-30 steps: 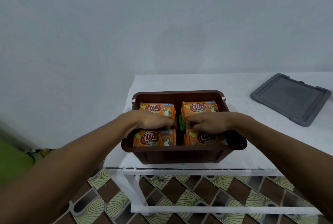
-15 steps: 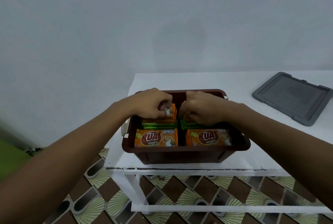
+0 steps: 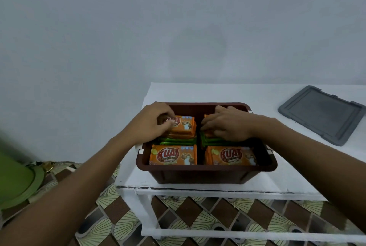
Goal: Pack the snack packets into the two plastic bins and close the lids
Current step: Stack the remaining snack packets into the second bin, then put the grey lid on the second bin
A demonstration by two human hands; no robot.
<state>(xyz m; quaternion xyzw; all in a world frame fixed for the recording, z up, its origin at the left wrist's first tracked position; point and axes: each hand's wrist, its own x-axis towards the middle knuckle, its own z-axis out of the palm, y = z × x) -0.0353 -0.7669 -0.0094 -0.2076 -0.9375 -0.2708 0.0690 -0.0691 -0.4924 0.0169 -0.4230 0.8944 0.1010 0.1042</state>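
White desk [image 3: 297,176] against grey wall [image 3: 178,28], patterned floor [image 3: 198,216]. In the far half of the brown bin [image 3: 206,172], left grip [image 3: 152,123] pinches an orange packet [image 3: 185,126]; right grip [image 3: 227,125] clasps the neighbouring packet [image 3: 208,134].

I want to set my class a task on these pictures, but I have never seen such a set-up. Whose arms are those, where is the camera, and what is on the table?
There is no machine here. A person wears one camera on the head, so every picture looks down along their own two arms. On the white table stands an open brown bin holding four stacks of snack packets, orange on top. The left hand pinches the back left packet. The right hand lies over the back right stack, fingers bent at its edge. A grey lid lies apart, on the table's right side.
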